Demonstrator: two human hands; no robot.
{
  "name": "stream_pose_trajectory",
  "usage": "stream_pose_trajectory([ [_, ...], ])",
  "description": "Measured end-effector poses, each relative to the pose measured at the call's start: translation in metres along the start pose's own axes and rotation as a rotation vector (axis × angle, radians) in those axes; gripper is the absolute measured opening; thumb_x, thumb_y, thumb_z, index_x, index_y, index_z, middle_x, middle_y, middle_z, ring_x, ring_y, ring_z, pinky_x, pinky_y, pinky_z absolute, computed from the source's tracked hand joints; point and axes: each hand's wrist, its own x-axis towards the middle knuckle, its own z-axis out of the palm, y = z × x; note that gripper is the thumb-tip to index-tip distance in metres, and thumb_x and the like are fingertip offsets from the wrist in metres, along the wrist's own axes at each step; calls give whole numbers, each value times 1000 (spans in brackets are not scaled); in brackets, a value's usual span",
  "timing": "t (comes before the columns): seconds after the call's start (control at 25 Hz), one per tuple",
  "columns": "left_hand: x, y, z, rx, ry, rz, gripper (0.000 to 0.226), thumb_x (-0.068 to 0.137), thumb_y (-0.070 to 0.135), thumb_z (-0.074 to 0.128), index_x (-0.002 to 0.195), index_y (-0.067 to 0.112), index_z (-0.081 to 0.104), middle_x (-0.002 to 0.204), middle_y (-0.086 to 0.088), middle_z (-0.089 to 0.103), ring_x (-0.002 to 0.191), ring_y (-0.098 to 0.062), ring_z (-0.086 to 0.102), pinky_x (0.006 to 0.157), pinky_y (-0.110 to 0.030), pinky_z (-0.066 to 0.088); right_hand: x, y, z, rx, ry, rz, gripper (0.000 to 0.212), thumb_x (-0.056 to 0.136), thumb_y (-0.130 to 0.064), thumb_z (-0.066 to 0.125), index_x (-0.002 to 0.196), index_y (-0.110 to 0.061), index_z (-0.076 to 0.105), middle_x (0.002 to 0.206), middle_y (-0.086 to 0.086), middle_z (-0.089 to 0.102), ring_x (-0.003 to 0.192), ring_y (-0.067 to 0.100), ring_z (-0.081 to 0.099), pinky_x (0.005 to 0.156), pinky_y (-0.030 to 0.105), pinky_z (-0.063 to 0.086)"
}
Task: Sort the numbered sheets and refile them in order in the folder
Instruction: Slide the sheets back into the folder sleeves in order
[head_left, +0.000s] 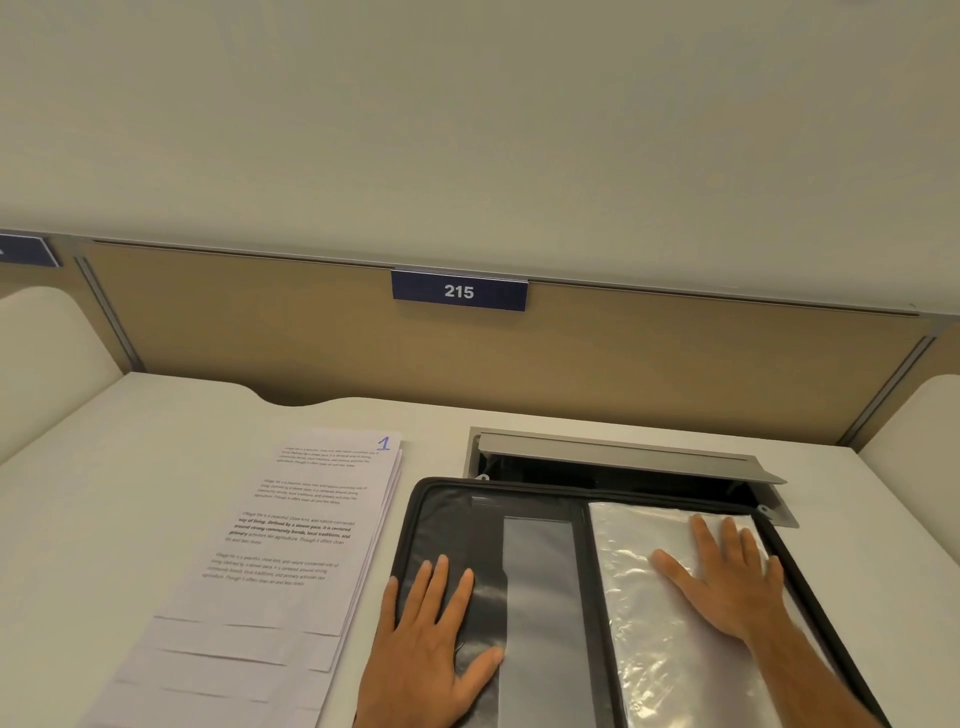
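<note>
A black zip folder (540, 509) lies open on the white desk, right of centre. Its right half holds clear plastic sleeves (654, 623). My left hand (431, 639) rests flat, fingers straight, on the folder's left inner cover. My right hand (727, 582) lies flat on the plastic sleeves. To the left of the folder sits a staggered stack of printed sheets (280, 561); the top sheet carries a handwritten blue "1" (383, 442) in its upper right corner.
An open grey cable hatch (623, 457) in the desk lies just behind the folder. A beige partition with a blue sign "215" (459, 291) closes the back. White side panels (47, 353) bound the desk on both sides.
</note>
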Motion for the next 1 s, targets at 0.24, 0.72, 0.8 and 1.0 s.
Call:
stream_pose_trajectory([
  [0.24, 7, -6, -22, -127, 147, -9, 83, 83, 85, 30, 154, 43, 23, 162, 19, 13, 151, -9, 15, 121, -32, -5, -13, -49, -25, 179, 228, -39, 95, 80, -82, 19, 152, -22, 36, 159, 6, 37, 149, 27, 29, 122, 54, 21],
  [0.72, 29, -192, -65, 142, 162, -190, 83, 92, 79, 23, 140, 20, 57, 148, -7, 52, 135, -30, 51, 117, -54, 24, -32, -326, -40, 387, 34, -628, 81, 94, -66, 47, 159, -25, 20, 167, -3, 16, 154, 19, 14, 123, 39, 17],
  [0.8, 27, -200, -56, 143, 153, -190, 84, 91, 81, 28, 146, 21, 51, 152, -7, 47, 137, -29, 48, 116, -47, 11, -25, -352, -39, 362, 6, -640, 85, 93, -67, 47, 160, -25, 14, 168, -3, 9, 155, 20, 8, 123, 41, 14],
  [1.0, 29, -206, -39, 155, 228, -180, 83, 90, 80, 34, 148, 23, 47, 153, -5, 45, 138, -24, 46, 114, -49, 11, 3, -389, -33, 226, -46, -639, 103, 87, -75, 48, 160, -22, -2, 168, 5, -6, 155, 26, -4, 125, 45, 5],
])
